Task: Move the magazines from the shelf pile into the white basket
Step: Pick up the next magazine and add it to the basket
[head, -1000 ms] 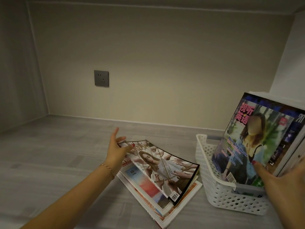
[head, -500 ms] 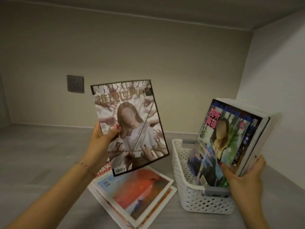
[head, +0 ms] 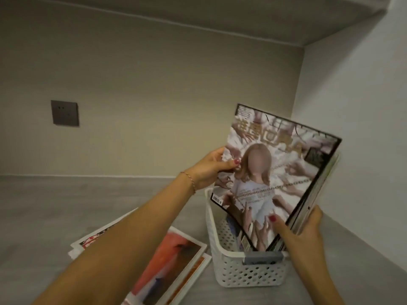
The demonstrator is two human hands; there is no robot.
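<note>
A black-bordered magazine (head: 271,177) with a pale cover stands tilted in the white perforated basket (head: 246,271), in front of the magazines (head: 317,199) standing there. My left hand (head: 209,168) grips its left edge, thumb on the cover. My right hand (head: 299,230) clasps the standing bundle at its lower right, thumb pressed on the front cover. The remaining pile (head: 171,267) lies flat on the shelf left of the basket, an orange-red cover on top, partly hidden by my left forearm.
The basket sits near the right side wall (head: 356,128) of a grey shelf compartment (head: 55,216). A dark wall socket (head: 65,112) is on the back wall at the left. The compartment ceiling runs close overhead.
My left hand carried the pale-cover magazine right from above the pile and set it into the basket against the held bundle. It now covers the blue-cover magazine.
</note>
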